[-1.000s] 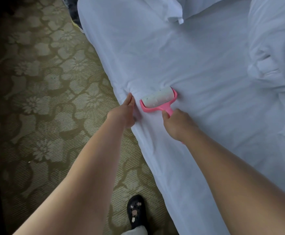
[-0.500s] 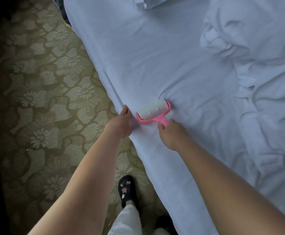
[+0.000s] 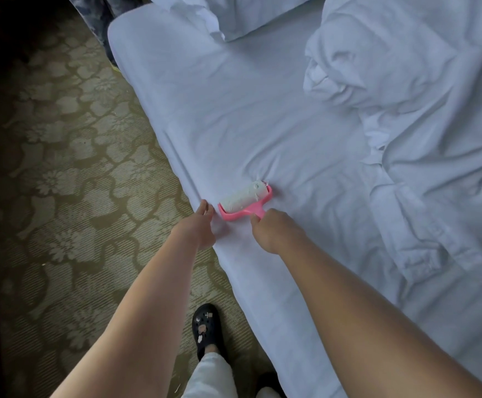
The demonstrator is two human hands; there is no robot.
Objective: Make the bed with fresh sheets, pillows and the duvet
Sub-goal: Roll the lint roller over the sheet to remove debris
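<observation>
White sheet: right hand grips pink lint roller, handle hidden; left hand presses sheet edge, fingers straight.

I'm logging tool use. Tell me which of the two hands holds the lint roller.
The right hand grips the pink lint roller by its handle. The left hand holds no tool; it rests at the sheet edge beside the roller.

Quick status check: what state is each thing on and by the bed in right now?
fitted sheet: spread flat, lightly creased
lint roller: pressed on the sheet
right hand: grips the roller handle
left hand: rests on the sheet edge
duvet: crumpled, not spread
pillow: lying at the bed's head
</observation>
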